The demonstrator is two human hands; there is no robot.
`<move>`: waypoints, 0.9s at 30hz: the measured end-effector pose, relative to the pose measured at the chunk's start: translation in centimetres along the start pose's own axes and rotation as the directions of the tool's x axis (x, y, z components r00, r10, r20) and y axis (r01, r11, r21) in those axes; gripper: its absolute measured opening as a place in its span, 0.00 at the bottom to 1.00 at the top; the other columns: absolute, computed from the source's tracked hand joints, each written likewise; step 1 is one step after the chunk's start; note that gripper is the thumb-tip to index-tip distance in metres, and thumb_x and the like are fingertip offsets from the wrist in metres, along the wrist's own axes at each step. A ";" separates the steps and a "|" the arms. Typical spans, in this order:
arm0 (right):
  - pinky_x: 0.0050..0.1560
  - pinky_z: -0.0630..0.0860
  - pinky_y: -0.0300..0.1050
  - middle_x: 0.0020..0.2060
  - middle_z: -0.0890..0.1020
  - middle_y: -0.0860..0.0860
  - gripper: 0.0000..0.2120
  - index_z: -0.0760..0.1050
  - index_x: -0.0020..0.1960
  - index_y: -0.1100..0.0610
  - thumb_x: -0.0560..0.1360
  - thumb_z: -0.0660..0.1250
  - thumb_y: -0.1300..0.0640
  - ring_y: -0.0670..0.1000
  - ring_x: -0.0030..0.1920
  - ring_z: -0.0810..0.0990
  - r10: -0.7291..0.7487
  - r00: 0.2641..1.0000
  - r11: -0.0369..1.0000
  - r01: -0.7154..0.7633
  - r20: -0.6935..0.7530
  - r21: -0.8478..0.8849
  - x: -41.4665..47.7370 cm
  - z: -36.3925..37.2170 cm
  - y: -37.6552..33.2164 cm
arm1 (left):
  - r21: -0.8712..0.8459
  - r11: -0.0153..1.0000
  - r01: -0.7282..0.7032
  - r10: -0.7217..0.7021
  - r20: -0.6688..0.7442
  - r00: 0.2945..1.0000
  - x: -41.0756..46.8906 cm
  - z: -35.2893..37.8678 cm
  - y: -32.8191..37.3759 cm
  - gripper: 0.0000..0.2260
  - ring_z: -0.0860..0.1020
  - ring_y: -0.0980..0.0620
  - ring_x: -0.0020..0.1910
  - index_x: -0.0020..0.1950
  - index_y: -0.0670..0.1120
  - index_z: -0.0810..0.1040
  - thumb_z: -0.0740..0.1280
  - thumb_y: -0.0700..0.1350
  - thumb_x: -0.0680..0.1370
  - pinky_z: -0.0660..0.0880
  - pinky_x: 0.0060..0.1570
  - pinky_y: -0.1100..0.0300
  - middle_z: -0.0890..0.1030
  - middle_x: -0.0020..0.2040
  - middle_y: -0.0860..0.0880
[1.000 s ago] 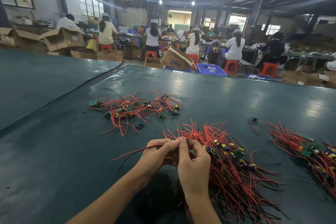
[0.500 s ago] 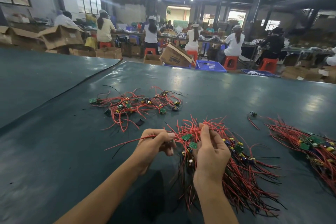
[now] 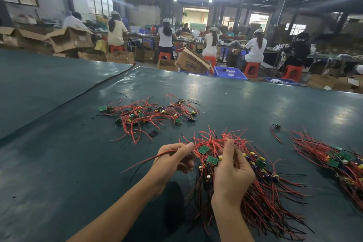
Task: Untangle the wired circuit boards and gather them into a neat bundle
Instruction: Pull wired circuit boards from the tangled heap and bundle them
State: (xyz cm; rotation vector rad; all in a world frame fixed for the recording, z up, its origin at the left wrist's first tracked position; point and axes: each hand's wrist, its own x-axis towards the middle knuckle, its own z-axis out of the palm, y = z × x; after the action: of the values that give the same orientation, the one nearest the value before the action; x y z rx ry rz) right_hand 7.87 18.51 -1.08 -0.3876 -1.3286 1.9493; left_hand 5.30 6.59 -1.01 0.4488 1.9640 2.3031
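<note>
Three groups of wired circuit boards lay on the dark green bench (image 3: 59, 163). The central bundle (image 3: 275, 192) lay nearest the person. It was a thick sheaf of red and black wires carrying small green boards and yellow components, and its wire ends fanned out toward the near edge.

Left hand (image 3: 172, 160): positioned at the left end of the central bundle. Its fingers (image 3: 184, 146) were curled and pinched a red and black wire pair (image 3: 141, 163), which trailed leftward away from the bundle.

Right hand (image 3: 231, 175): positioned over the left part of the bundle, with its back toward the wearer. Its fingers (image 3: 228, 146) were curled, and the thumb and forefinger pinched a few red wires at the bundle's far side. Two green boards (image 3: 203, 149) showed between the two hands.

A loose tangle (image 3: 149, 114) of boards among looping red wires lay beyond the bundle and to its left, well apart from it. A small black piece (image 3: 153, 133) lay between the tangle and the bundle. A second sheaf (image 3: 334, 163) lay to the right of the bundle, apart from it. One stray wired part (image 3: 276, 126) lay beyond the bundle's right end.

Far beyond the bundle, past the bench edge, stood a blue crate (image 3: 229, 72) and a tilted cardboard box (image 3: 191, 63). Seated workers (image 3: 255, 47) on red stools faced long tables there.
</note>
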 end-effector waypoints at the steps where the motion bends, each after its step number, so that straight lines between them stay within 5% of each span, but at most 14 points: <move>1: 0.32 0.70 0.41 0.29 0.77 0.48 0.11 0.83 0.39 0.51 0.75 0.68 0.48 0.45 0.29 0.70 -0.032 0.999 0.998 0.034 0.038 -0.045 -0.3 0.2 0.2 | 0.030 1.000 -0.008 0.008 0.005 1.000 -0.1 0.3 0.0 0.15 0.77 0.52 0.29 0.34 0.47 0.82 0.68 0.57 0.72 0.73 0.31 0.64 0.79 0.29 0.47; 5: 0.37 0.79 0.41 0.35 0.84 0.55 0.11 0.84 0.35 0.49 0.76 0.70 0.54 0.48 0.34 0.82 -0.011 0.964 0.983 0.059 0.264 -0.173 -1.6 0.8 0.7 | 0.083 0.996 -0.043 0.043 0.004 0.999 -0.2 0.9 -0.1 0.17 0.77 0.54 0.29 0.37 0.44 0.83 0.67 0.58 0.72 0.73 0.31 0.64 0.79 0.30 0.48; 9: 0.37 0.80 0.39 0.33 0.85 0.53 0.11 0.84 0.38 0.56 0.77 0.69 0.56 0.51 0.36 0.85 0.021 0.948 0.983 0.038 0.316 -0.181 -1.6 0.7 0.7 | 0.114 0.991 -0.071 0.067 0.041 0.997 -0.3 0.7 0.1 0.19 0.77 0.53 0.30 0.36 0.42 0.82 0.67 0.58 0.72 0.73 0.33 0.62 0.79 0.31 0.48; 14: 0.40 0.78 0.38 0.36 0.82 0.61 0.15 0.85 0.34 0.51 0.78 0.69 0.58 0.49 0.38 0.81 0.073 0.958 0.995 -0.050 0.277 -0.089 -1.2 0.8 0.2 | 0.106 0.991 -0.084 0.080 0.046 0.996 -0.1 0.6 0.2 0.15 0.75 0.52 0.29 0.32 0.44 0.81 0.69 0.52 0.74 0.72 0.33 0.61 0.77 0.29 0.47; 18: 0.31 0.70 0.32 0.28 0.81 0.44 0.13 0.86 0.35 0.47 0.77 0.70 0.55 0.40 0.29 0.74 0.131 0.982 0.991 -0.129 0.140 -0.022 0.2 0.2 -0.5 | 0.083 0.995 -0.052 0.050 0.021 0.999 0.2 -0.1 0.4 0.13 0.74 0.53 0.25 0.28 0.47 0.81 0.68 0.48 0.72 0.72 0.30 0.63 0.80 0.29 0.48; 21: 0.26 0.65 0.31 0.26 0.79 0.42 0.12 0.86 0.37 0.51 0.77 0.70 0.56 0.40 0.23 0.69 0.139 0.988 0.988 -0.143 0.069 0.059 1.1 -0.4 -0.9 | 0.055 0.997 -0.048 0.048 -0.002 0.999 0.4 -0.7 0.7 0.13 0.72 0.53 0.23 0.26 0.47 0.80 0.67 0.47 0.71 0.71 0.27 0.64 0.80 0.28 0.48; 23: 0.22 0.60 0.33 0.29 0.82 0.44 0.17 0.80 0.31 0.59 0.77 0.69 0.56 0.40 0.20 0.62 0.128 0.992 0.987 -0.129 0.024 0.094 1.6 -0.6 -0.9 | 0.021 0.999 -0.044 0.045 -0.048 0.998 0.6 -1.3 0.7 0.13 0.71 0.53 0.22 0.26 0.46 0.80 0.68 0.46 0.71 0.69 0.26 0.64 0.79 0.27 0.47; 27: 0.26 0.62 0.35 0.42 0.87 0.50 0.22 0.75 0.25 0.55 0.78 0.68 0.56 0.39 0.22 0.63 0.087 0.995 0.991 -0.092 0.044 0.103 1.1 -0.4 -0.7 | -0.095 0.995 0.000 -0.013 -0.143 0.990 0.9 -2.0 0.3 0.15 0.71 0.53 0.22 0.26 0.47 0.80 0.70 0.43 0.74 0.70 0.25 0.64 0.78 0.27 0.47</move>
State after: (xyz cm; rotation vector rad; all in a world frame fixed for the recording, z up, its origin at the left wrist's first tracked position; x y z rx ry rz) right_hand 7.61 19.72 -0.45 -0.3648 -1.2467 2.1012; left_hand 3.91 4.91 -0.85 0.2750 1.9007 2.4763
